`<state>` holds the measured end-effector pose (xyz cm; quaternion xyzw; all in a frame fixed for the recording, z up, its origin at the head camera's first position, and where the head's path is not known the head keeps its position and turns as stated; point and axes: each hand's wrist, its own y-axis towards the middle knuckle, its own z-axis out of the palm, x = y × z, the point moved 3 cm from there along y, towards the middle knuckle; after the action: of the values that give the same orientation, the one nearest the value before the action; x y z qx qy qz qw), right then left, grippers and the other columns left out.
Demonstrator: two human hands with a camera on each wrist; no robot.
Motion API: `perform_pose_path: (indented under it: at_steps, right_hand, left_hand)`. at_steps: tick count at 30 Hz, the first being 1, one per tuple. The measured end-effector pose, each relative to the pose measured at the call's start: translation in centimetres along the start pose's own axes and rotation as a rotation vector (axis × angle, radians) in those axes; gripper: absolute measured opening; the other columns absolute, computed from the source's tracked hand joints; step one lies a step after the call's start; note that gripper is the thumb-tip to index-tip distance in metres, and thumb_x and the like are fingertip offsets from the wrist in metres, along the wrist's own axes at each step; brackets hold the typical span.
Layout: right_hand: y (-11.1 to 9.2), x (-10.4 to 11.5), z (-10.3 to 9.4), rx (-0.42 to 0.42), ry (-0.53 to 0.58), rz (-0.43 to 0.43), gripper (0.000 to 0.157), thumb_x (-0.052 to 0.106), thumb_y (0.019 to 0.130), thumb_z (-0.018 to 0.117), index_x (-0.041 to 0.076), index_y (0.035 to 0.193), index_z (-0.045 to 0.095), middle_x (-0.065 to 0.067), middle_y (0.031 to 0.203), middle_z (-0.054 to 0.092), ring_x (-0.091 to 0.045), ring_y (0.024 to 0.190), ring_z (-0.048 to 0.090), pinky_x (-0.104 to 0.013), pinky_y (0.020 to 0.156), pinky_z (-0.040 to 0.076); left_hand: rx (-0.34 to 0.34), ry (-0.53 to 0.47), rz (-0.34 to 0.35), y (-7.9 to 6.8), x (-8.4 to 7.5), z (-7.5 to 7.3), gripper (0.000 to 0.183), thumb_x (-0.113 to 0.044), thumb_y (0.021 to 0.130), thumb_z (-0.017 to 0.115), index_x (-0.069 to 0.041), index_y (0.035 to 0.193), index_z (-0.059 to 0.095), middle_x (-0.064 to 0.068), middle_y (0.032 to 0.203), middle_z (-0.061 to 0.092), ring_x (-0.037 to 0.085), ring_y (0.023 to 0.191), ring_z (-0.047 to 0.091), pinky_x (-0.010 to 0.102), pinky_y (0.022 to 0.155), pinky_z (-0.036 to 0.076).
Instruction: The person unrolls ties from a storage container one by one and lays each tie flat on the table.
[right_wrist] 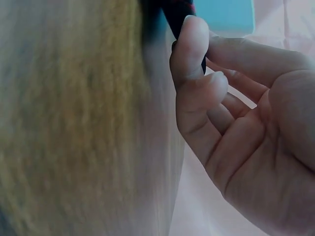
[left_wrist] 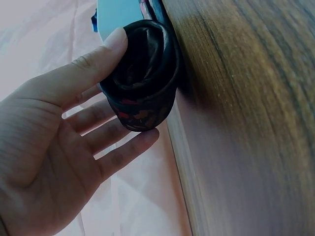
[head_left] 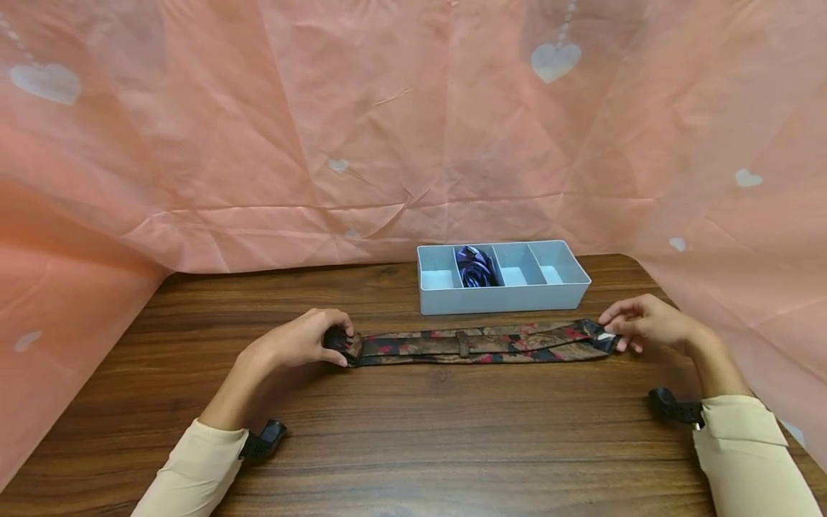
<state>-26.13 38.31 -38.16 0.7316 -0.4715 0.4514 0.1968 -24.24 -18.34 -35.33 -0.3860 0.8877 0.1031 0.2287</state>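
A dark patterned necktie [head_left: 420,347] with red and brown leaf shapes lies across the wooden table, its back side with the keeper loop facing up. Its left end is wound into a roll [left_wrist: 142,64], black lining showing in the coil. My left hand [head_left: 304,336] grips that roll, thumb on the near side and fingers on the far side. At the right, my right hand [head_left: 652,323] pinches the tie's wide end, where dark lining and a white label [head_left: 606,336] show. In the right wrist view the fingers [right_wrist: 194,44] hide most of that end.
Behind the tie stands a pale blue box [head_left: 504,300] with several compartments. A rolled purple and black tie [head_left: 477,269] sits in its second compartment from the left. Pink cloth [head_left: 388,129] with white hearts hangs around the back and sides of the table [head_left: 439,445].
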Motion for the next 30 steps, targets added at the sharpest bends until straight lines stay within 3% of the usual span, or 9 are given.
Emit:
perform_pose_path:
  at_steps: [11, 30]
  right_hand:
    - [-0.1, 0.0, 0.0, -0.020, -0.020, -0.016, 0.026, -0.007, 0.103, 0.052, -0.027, 0.118, 0.053, -0.006, 0.087, 0.072, -0.016, 0.065, 0.068, -0.027, 0.052, 0.052]
    - [-0.2, -0.1, 0.1, -0.008, -0.004, -0.002, 0.025, -0.007, 0.102, 0.052, -0.027, 0.118, 0.052, -0.006, 0.084, 0.071, -0.015, 0.065, 0.068, -0.026, 0.052, 0.051]
  left_hand:
    - [-0.016, 0.034, 0.034, 0.0, 0.0, -0.1, 0.034, -0.012, 0.084, 0.088, -0.005, 0.110, 0.067, 0.004, 0.109, 0.070, 0.022, 0.106, 0.066, 0.047, 0.094, 0.053]
    - [-0.051, 0.007, 0.029, -1.2, 0.6, -0.5, 0.048, 0.001, 0.084, 0.083, -0.001, 0.127, 0.063, 0.010, 0.122, 0.069, 0.030, 0.115, 0.065, 0.051, 0.097, 0.052]
